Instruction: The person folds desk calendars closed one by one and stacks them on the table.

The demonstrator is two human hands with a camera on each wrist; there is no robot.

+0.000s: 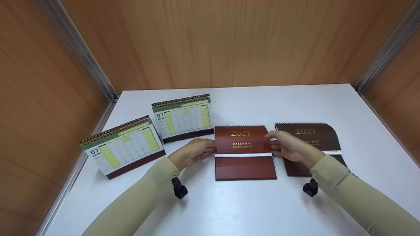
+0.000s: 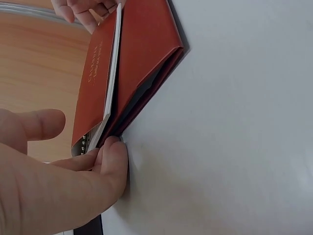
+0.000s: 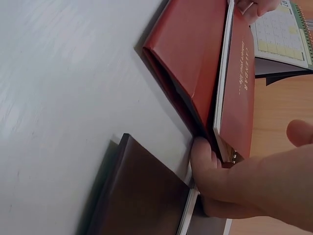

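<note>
A red 2027 desk calendar lies on the white table between the two hands, its cover and pages folded partly over the base. The left hand touches its left side edge with the fingertips. In the left wrist view the left thumb stands off from the calendar. At the opposite edge, the right hand rests its fingers against the side, with the right thumb also raised away in the right wrist view. The right hand and forearm partly cover a dark brown 2027 calendar.
Two desk calendars stand tented at the left, showing month pages: a front one with a dark red base and a rear one with a dark base. Wooden panels with metal edges enclose the white table.
</note>
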